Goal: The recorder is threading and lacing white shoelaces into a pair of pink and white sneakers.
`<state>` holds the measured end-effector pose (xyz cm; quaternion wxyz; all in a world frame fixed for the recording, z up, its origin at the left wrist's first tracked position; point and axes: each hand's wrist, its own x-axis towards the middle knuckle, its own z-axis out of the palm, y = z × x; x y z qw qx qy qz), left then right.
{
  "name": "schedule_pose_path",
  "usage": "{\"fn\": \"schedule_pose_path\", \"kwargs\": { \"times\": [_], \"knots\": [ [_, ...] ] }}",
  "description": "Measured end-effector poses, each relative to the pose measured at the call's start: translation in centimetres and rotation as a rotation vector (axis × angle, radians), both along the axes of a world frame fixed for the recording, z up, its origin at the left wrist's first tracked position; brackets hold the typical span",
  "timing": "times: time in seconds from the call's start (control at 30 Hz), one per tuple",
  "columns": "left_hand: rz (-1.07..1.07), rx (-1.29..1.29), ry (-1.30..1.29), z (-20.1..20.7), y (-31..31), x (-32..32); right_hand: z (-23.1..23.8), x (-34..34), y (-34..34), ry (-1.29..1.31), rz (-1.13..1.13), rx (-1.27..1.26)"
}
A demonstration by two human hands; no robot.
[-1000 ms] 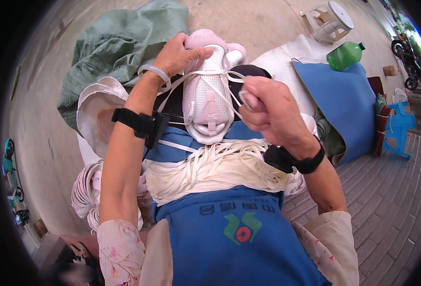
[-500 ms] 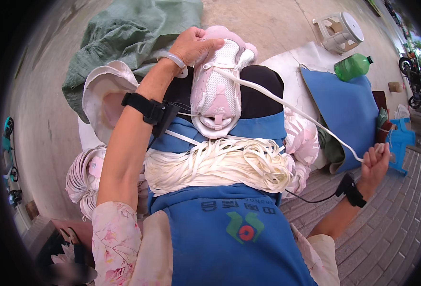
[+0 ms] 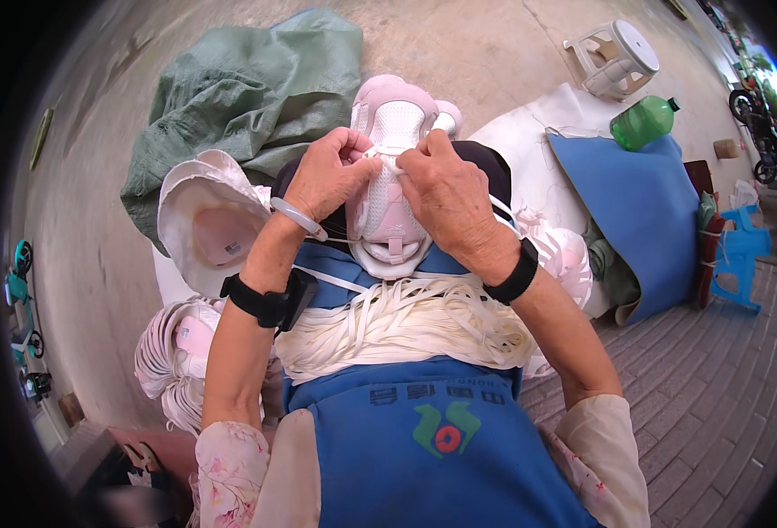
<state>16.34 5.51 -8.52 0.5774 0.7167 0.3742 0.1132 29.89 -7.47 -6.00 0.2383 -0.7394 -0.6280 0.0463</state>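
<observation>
On my lap lies a pink and white sneaker [image 3: 393,216], its tongue end toward me and its toe pointing away. Both hands meet over its eyelets near the toe. My left hand [image 3: 327,174] pinches at the left row of eyelets, fingers closed on the white shoelace. From the right, my right hand [image 3: 448,189] pinches the lace too, its fingertips almost touching the left ones. The lace's length [image 3: 501,209] trails behind my right hand. A thick bundle of cream shoelaces [image 3: 397,330] lies across my lap between the sneaker and my blue apron [image 3: 406,475].
Pink and white shoe parts are piled at left [image 3: 186,348] and right [image 3: 560,251]. Beside my left arm lies an open white bag [image 3: 208,216], with a green sack [image 3: 248,106] beyond. A blue sheet [image 3: 630,211], green bottle [image 3: 645,123], white stool [image 3: 615,60] and blue stool [image 3: 740,260] stand right.
My right hand has come back from far right, where it held the lace stretched out, to the sneaker's eyelets. My left hand has shifted from the toe down to the lacing.
</observation>
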Motion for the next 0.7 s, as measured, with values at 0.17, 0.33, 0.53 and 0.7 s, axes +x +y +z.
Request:
{"fn": "schedule_pose_path", "kwargs": {
  "times": [0.17,0.33,0.53,0.7],
  "knots": [
    [0.008,-0.006,-0.028,-0.4,0.1,0.1,0.1,-1.1,0.3,0.039,0.111,0.074],
    [-0.024,-0.085,-0.129,-1.7,0.9,-0.4,-0.1,-2.8,-4.5,0.451,0.378,-0.195],
    [0.055,0.148,-0.066,0.0,-0.8,-0.4,1.3,0.8,-5.4,0.491,0.244,-0.242],
    [-0.093,0.091,0.288,3.2,-2.1,-1.3,2.0,1.8,-4.6,0.595,-0.18,-0.147]
  ]
}}
